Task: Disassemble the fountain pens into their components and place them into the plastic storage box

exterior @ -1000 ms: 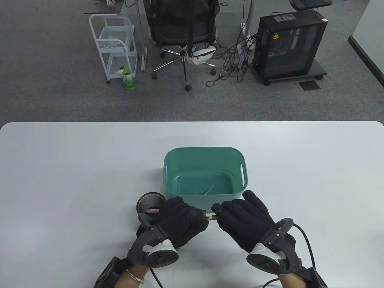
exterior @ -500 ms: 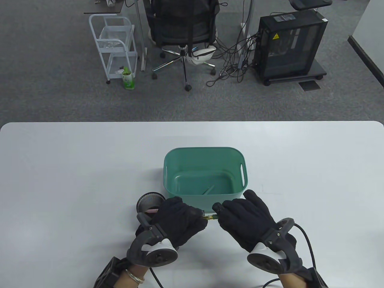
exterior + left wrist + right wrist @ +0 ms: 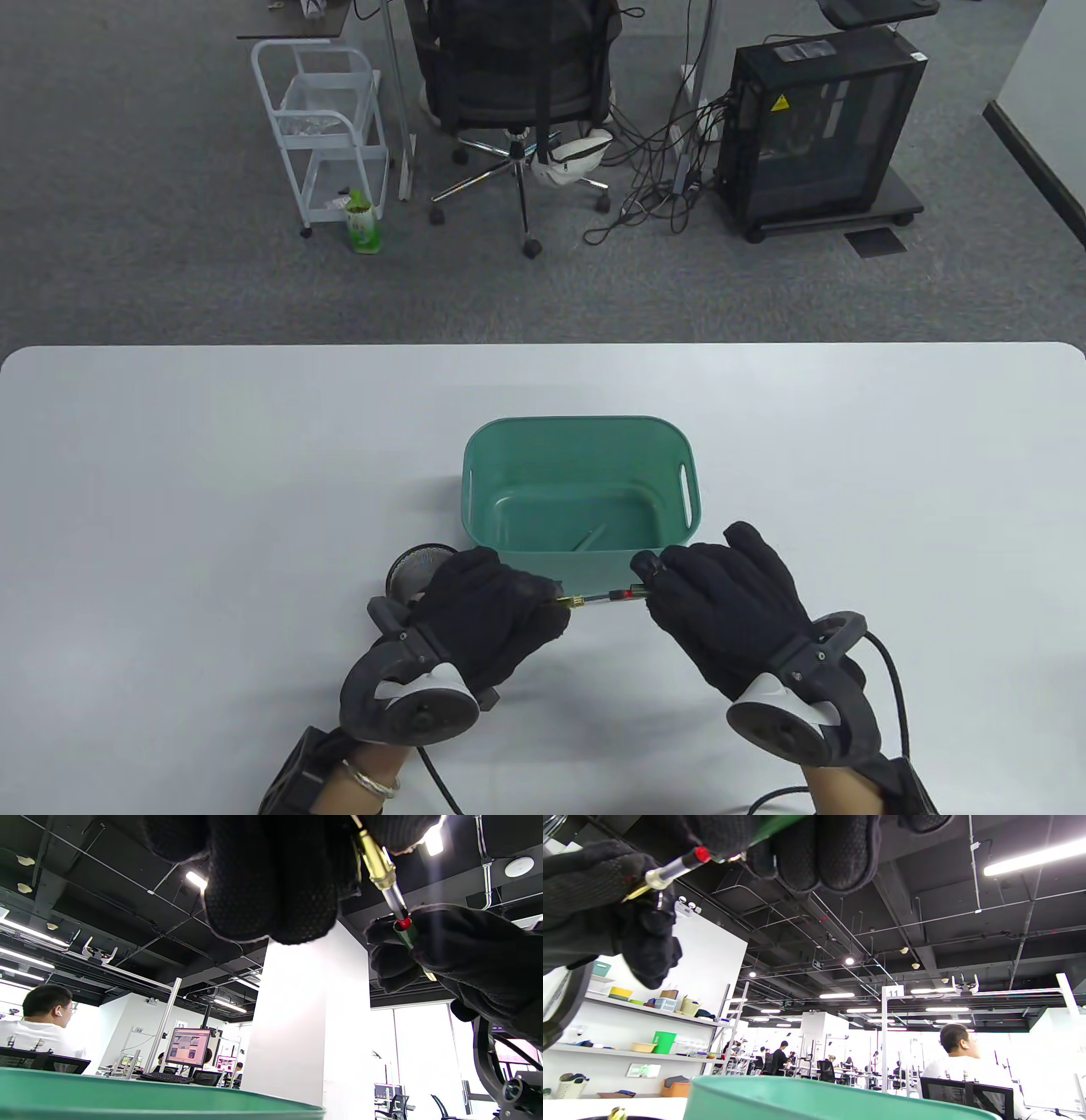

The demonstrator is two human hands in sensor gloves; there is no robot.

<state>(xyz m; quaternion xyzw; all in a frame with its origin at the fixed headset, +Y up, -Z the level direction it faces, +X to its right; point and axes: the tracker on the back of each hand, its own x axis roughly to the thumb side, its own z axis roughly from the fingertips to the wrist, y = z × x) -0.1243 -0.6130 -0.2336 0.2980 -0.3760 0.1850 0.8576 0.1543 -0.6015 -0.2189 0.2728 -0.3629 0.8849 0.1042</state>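
My left hand (image 3: 543,596) pinches the fountain pen's gold-threaded front section (image 3: 375,857) just in front of the green storage box (image 3: 581,422). My right hand (image 3: 657,579) grips the green barrel (image 3: 408,938). Between the two hands shows the pen's inner tube (image 3: 601,599), clear with a red end (image 3: 702,854), which sits at the barrel's mouth. The nib is hidden in my left glove. One green pen part (image 3: 588,537) lies on the box floor.
A black mesh pen holder (image 3: 413,567) stands left of the box, partly behind my left hand. The box's near wall (image 3: 818,1090) is right behind the pen. White table (image 3: 212,509) spreads to both sides.
The hands have drawn apart: the right one moved right with the barrel, the left one slightly left. The clear inner tube with its red end now shows between them.
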